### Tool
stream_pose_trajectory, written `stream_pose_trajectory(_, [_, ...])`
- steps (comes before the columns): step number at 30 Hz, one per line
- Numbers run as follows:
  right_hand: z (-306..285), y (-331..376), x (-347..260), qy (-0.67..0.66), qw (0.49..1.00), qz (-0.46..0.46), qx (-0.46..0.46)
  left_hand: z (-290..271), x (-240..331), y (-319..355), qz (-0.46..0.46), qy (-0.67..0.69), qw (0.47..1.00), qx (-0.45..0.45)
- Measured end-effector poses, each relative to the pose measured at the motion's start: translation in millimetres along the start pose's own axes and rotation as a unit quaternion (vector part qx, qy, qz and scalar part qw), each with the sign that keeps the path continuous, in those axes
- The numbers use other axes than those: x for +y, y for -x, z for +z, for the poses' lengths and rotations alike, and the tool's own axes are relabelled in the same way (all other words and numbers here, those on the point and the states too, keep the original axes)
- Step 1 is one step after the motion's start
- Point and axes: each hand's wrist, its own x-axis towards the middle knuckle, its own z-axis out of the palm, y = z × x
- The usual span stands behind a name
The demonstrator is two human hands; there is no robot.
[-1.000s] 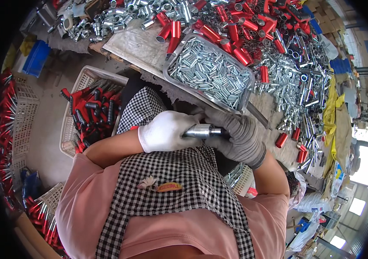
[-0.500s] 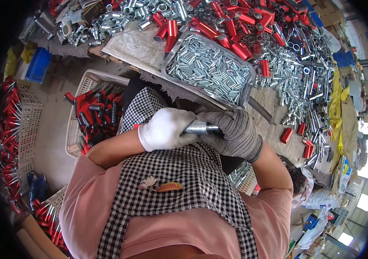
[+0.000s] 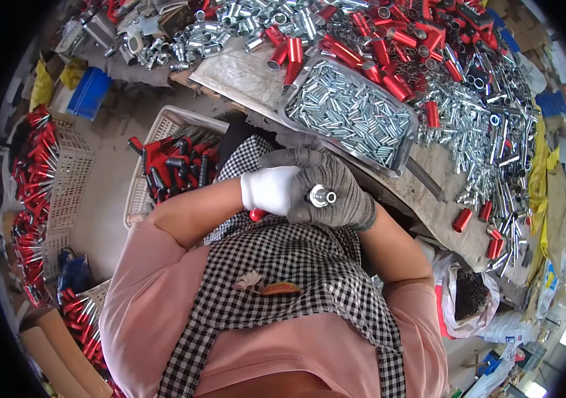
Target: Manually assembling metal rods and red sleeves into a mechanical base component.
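I get bench edge [image 3: 236, 98] eleven to four o'clock, floor [image 3: 107, 192] at nine, right hand [image 3: 336, 192] clasping metal cylinder [image 3: 319, 196], left hand [image 3: 268, 189] against right, its grip hidden.

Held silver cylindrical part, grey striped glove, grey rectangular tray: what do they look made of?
Silver cylindrical part: metal, perhaps plated steel; bright glints.
Grey striped glove: matte knit, fibre unclear; streaky yarn lines.
Grey rectangular tray: probably metal, semi-gloss; shiny rim.

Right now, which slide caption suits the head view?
Grey-gloved right hand around a metal fitting, touching the white-gloved left hand.
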Motion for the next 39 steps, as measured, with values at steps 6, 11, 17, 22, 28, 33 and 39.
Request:
stream_pose_trajectory(6, [28.6, 17.4, -14.3, 0.032, 0.966, 0.176, 0.187, 13.0, 35.9, -11.9, 0.175, -0.224, 0.944, 0.168])
stream_pose_trajectory(11, [32.4, 22.6, -15.4, 0.118, 0.948, 0.194, 0.224, 26.9, 19.6, -3.6, -0.013, -0.132, 0.973, 0.187])
stream_pose_trajectory(17, [26.4, 69.8, -10.2, -0.018, 0.963, 0.194, 0.187, -19.2, 46.6, 0.3, -0.057, -0.079, 0.988, 0.119])
stream_pose_trajectory(22, [36.2, 142.4, 19.7, -0.498, 0.757, 0.355, 0.228, -34.6, 60.4, -25.2, 0.253, 0.295, 0.921, 0.027])
stream_pose_trajectory(28, [-31.3, 197.7, -3.9, -0.604, 0.637, 0.415, 0.239, 23.0, -48.5, 1.0, -0.055, 0.505, 0.849, 0.144])
stream_pose_trajectory(33, [8.9, 226.3, 23.8, -0.527, 0.561, 0.547, 0.330, 60.8, -178.9, -1.1, -0.326, 0.695, 0.639, 0.037])
stream_pose_trajectory(39, [58.3, 329.0, 112.8, -0.420, 0.473, 0.594, 0.498, 156.6, -360.6, -2.4, -0.464, 0.513, 0.721, 0.044])
